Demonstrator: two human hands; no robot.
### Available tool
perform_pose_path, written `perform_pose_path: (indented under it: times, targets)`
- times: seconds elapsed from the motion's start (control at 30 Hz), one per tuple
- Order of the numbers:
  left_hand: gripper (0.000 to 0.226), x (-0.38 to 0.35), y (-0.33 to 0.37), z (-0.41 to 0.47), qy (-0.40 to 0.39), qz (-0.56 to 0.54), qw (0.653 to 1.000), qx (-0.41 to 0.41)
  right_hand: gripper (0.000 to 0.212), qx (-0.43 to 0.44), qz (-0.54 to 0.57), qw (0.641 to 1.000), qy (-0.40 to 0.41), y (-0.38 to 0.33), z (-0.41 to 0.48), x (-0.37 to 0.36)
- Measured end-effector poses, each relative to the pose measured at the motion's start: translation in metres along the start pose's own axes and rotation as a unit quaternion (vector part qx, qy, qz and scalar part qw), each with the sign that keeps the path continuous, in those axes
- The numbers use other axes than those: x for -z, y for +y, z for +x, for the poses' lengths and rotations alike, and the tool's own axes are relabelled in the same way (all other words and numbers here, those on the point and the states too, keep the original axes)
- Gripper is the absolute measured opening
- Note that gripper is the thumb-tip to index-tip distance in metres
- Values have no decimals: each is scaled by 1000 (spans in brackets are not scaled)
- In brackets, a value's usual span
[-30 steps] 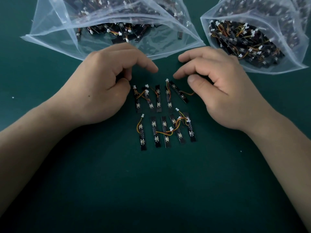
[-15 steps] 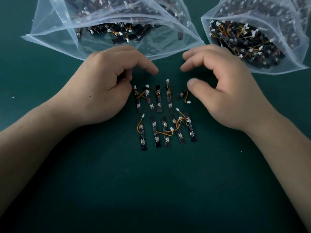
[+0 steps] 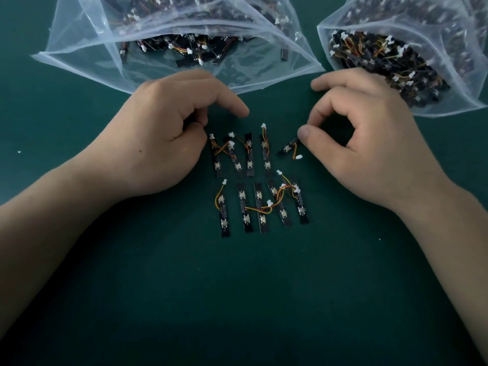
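Black board [image 3: 287,147] sits tilted at the right end of the upper row [image 3: 239,154] on the green mat [image 3: 237,286]. The right hand [image 3: 369,143] pinches its top end between thumb and forefinger. The left hand [image 3: 163,138] rests beside the row with fingers curled; whether it holds something, I cannot tell.

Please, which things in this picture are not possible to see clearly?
Head view only:
Left bag and right bag: far parts cut off by the top edge.
Printing on the circuit strips: too small.
Upper end of the tilted strip: hidden by the thumb of the right hand.
Whether the left hand holds anything: its curled fingers cover the palm.
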State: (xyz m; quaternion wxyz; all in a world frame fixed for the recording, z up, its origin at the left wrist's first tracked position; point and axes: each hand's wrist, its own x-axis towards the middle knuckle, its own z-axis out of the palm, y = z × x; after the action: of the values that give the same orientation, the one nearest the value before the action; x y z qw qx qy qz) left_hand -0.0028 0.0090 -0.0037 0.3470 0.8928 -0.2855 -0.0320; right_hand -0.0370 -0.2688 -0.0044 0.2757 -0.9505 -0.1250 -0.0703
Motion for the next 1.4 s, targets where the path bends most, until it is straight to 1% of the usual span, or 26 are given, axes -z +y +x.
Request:
perform_pose_path:
  times: [0.2,0.37,0.63,0.77,0.93,1.03,1.1,1.17,1.3,1.4]
  targets:
    - [62,-1,-1,-1,0,2,1000,-8,14,32,1,999,-22,-1,0,-1]
    - [63,0,-2,0,9,-5,1000,-15,13,31,2,999,-30,0,1,-1]
    - [62,-2,-3,1,49,-11,998,-25,15,46,-17,998,-27,1,1,-3]
    - [52,-2,-3,-1,60,-23,998,-4,18,67,-33,997,-28,1,1,-4]
    - [35,-1,0,0,63,-18,998,3,22,79,-16,996,-32,5,2,-3]
    - [26,0,1,1,70,-5,998,3,22,76,18,997,-1,7,2,-3]
    - [21,0,1,1,74,-2,997,11,21,69,17,997,30,7,2,-2]
    - [22,1,2,1,75,-2,997,15,20,56,-1,997,45,8,3,-1]
    - [31,2,4,2,59,-17,998,-10,16,21,-6,1000,17,11,5,0]
    - [37,3,6,1,37,-37,998,-23,11,14,-2,1000,10,10,5,0]
